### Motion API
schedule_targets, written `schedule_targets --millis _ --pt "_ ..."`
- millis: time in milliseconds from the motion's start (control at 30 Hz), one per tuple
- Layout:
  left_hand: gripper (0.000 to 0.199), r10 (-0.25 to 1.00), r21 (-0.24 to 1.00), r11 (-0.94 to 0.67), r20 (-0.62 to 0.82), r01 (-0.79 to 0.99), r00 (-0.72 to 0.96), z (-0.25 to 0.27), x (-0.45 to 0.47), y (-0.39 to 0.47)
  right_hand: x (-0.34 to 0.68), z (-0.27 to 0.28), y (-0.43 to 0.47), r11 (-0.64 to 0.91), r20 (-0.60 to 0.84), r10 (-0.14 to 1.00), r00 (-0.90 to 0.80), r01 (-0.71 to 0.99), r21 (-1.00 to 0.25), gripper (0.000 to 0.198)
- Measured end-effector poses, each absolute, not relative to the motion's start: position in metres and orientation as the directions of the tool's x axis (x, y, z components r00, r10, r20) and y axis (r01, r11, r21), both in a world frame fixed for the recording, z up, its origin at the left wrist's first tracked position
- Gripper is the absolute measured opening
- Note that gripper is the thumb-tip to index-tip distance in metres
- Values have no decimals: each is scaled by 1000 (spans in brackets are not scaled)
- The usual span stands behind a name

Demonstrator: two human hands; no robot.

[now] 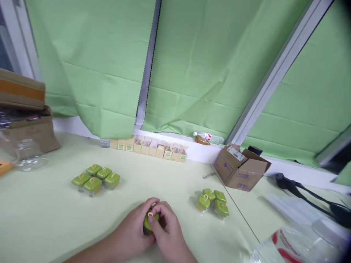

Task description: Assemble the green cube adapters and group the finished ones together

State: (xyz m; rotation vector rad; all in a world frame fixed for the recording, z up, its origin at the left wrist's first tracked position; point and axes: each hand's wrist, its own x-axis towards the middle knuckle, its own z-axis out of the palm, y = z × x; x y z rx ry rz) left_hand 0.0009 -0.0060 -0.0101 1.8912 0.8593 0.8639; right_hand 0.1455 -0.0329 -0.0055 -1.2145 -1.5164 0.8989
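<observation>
Near the front of the pale table, both my hands close around one small container with a green lid (148, 225). My left hand (134, 230) wraps its side, fingers curled over the far edge. My right hand (171, 228) grips it too, with the thumb beside the yellow loop on the lid. The container's body is hidden by my fingers. Ahead to the left stands a group of similar green-lidded containers (92, 185) with clear bodies. Another cluster of green-lidded containers (221, 208) stands to my right.
A row of small tan cardboard boxes (153, 149) lines the back edge. An open brown carton (236, 168) stands back right, black straps (304, 193) beyond it. A large plastic bottle (290, 243) lies front right. Stacked cartons (33, 133) and a clear jar (27, 157) are at left.
</observation>
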Motion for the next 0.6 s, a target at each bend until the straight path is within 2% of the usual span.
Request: schedule_targets --millis 233,467,600 --pt "53 792 881 -433 271 190 547 6 -1 -13 154 0 -30 241 209 969 -135 301 -922 11" --pt "57 716 820 -564 432 91 548 2 -17 -15 152 22 -27 274 223 962 -159 508 -817 10" --pt "49 745 838 -528 381 135 547 -5 -27 -5 140 24 -20 277 227 961 -158 554 -785 12"
